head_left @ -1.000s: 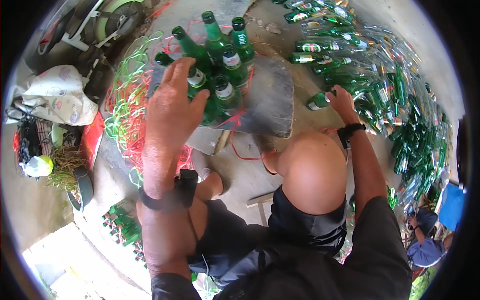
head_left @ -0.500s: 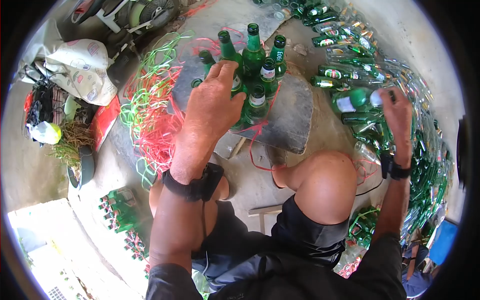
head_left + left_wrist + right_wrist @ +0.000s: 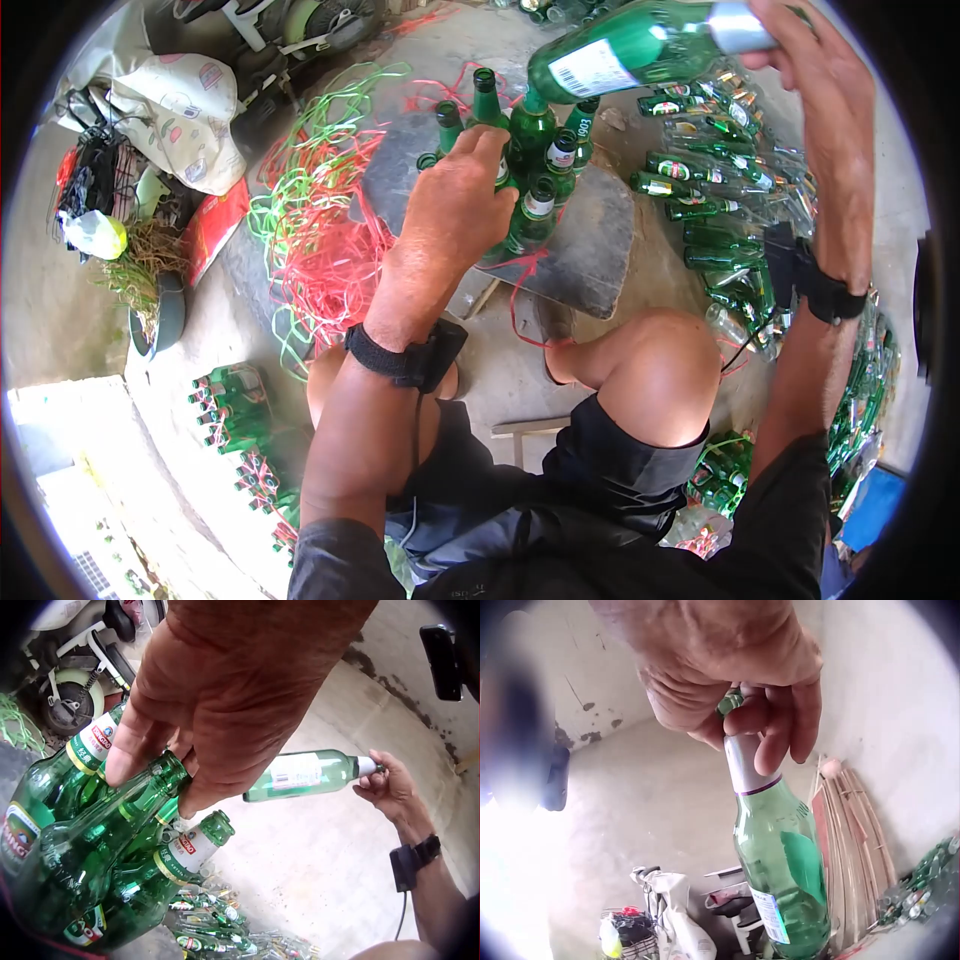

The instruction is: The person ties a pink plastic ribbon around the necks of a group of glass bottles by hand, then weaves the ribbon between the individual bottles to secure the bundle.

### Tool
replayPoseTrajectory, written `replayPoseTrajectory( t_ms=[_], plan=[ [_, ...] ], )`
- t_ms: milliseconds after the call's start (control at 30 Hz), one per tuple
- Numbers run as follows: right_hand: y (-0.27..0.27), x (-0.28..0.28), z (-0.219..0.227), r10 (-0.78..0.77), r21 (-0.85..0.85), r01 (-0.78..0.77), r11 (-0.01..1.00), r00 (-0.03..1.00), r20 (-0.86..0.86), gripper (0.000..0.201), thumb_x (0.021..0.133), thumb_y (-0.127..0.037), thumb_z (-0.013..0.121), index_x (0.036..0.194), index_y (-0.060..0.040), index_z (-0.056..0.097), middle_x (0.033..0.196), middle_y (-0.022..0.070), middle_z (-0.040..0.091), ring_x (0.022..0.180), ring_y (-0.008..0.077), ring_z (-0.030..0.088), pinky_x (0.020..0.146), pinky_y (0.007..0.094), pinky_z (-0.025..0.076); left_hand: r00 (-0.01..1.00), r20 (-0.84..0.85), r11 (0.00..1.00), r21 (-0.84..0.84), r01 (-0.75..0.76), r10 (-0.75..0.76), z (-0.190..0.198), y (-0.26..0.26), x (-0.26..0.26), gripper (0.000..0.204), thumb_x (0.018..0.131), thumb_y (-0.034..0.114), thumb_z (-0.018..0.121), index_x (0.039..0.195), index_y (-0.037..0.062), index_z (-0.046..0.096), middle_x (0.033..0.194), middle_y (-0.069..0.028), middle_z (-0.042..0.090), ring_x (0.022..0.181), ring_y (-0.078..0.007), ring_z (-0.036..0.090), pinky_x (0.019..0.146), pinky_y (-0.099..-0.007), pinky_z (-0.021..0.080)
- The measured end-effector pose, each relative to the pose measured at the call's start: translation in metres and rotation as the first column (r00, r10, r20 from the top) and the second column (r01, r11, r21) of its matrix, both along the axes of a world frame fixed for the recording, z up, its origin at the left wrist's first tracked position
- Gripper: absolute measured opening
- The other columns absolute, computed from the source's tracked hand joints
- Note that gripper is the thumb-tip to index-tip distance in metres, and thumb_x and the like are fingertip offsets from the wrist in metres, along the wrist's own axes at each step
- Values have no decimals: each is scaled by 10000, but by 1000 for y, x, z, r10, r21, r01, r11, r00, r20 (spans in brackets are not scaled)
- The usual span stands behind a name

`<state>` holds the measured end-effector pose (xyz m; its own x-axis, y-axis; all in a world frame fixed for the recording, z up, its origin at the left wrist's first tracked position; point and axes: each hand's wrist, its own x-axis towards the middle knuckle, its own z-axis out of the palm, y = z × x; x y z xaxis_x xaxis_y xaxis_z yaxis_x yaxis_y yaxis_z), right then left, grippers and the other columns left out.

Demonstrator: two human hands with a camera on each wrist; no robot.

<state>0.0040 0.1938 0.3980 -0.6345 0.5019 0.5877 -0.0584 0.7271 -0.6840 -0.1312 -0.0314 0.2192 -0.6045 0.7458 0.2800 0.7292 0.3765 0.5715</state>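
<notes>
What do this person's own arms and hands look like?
The left hand and right hand wear no gloves. Both arms come out of short, dark sleeves. Each wrist has a black strap carrying a boxy black device, and a thin dark cable trails from it. I can't make out any markings on them.

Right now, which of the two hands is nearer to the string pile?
Left. The left hand is at the standing bottles, beside the string pile; the right hand is farther off, beyond those bottles, holding a raised bottle.
</notes>
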Motion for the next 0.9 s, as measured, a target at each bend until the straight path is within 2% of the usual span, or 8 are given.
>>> replayPoseTrajectory(
  t_ms=[167, 233, 267, 300, 367, 500, 533, 900],
  plan=[
    [-35, -52, -12, -103, -104, 116, 988, 987, 127, 178, 936, -117, 697, 857, 43, 698, 755, 110, 715, 586, 117, 638, 520, 236, 509, 1000, 5, 999, 31, 16, -16, -2, -2, -1, 561, 816, 108, 739, 1343, 20, 568, 1336, -213, 627, 1169, -433, 641, 978, -483, 535],
    [-44, -61, -24, 81, 25, -82, 996, 996, 39, 163, 930, -104, 702, 870, 47, 700, 747, 95, 712, 591, 120, 637, 519, 249, 505, 1000, -1, 999, 38, 21, -21, -2, -2, -1, 557, 815, 108, 737, 1338, 19, 567, 1331, -213, 629, 1160, -437, 642, 972, -487, 538],
    [-46, -65, -16, -37, -100, 60, 993, 974, 225, 173, 922, -114, 702, 854, 44, 706, 739, 91, 706, 577, 121, 623, 513, 261, 486, 1000, 1, 999, 32, 23, -23, -1, -2, -1, 552, 816, 108, 732, 1335, 18, 566, 1324, -214, 629, 1151, -443, 643, 965, -490, 540],
    [-45, -65, -19, -36, -100, 60, 993, 973, 228, 173, 922, -114, 702, 854, 44, 706, 739, 91, 706, 577, 121, 623, 513, 261, 486, 1000, 5, 999, 25, 24, -25, -1, -2, -1, 548, 817, 109, 727, 1332, 17, 565, 1318, -215, 630, 1142, -448, 643, 958, -493, 542],
    [-37, -67, -32, 86, 56, -103, 993, 966, 243, 188, 908, -123, 701, 820, 43, 710, 737, 82, 702, 580, 135, 614, 525, 292, 470, 1000, 6, 999, 22, 27, -27, -1, -3, -1, 544, 818, 109, 723, 1330, 16, 567, 1313, -215, 631, 1135, -451, 644, 955, -493, 543],
    [-22, -85, -57, 54, 338, -109, 935, 985, 166, 224, 851, -175, 719, 800, 41, 694, 672, 181, 655, 606, 244, 627, 583, 406, 478, 1000, 3, 1000, 6, 30, -30, 0, -3, -1, 535, 817, 109, 715, 1323, 9, 570, 1312, -215, 631, 1134, -452, 643, 953, -490, 544],
    [-19, -89, -60, 27, 340, -94, 936, 980, 195, 254, 834, -199, 727, 808, 50, 682, 677, 240, 621, 607, 278, 621, 594, 436, 479, 1000, 4, 1000, 6, 28, -28, 0, -3, -1, 535, 817, 109, 715, 1323, 9, 570, 1312, -215, 631, 1134, -452, 643, 953, -490, 544],
    [-27, -99, -76, -37, 307, -58, 950, 954, 297, 304, 817, -200, 751, 785, 74, 623, 655, 250, 592, 588, 279, 606, 589, 451, 476, 999, -15, 999, 28, 37, -37, 0, -2, 0, 542, 812, 99, 719, 1320, -10, 565, 1320, -215, 632, 1152, -444, 639, 953, -487, 543]
  ],
)
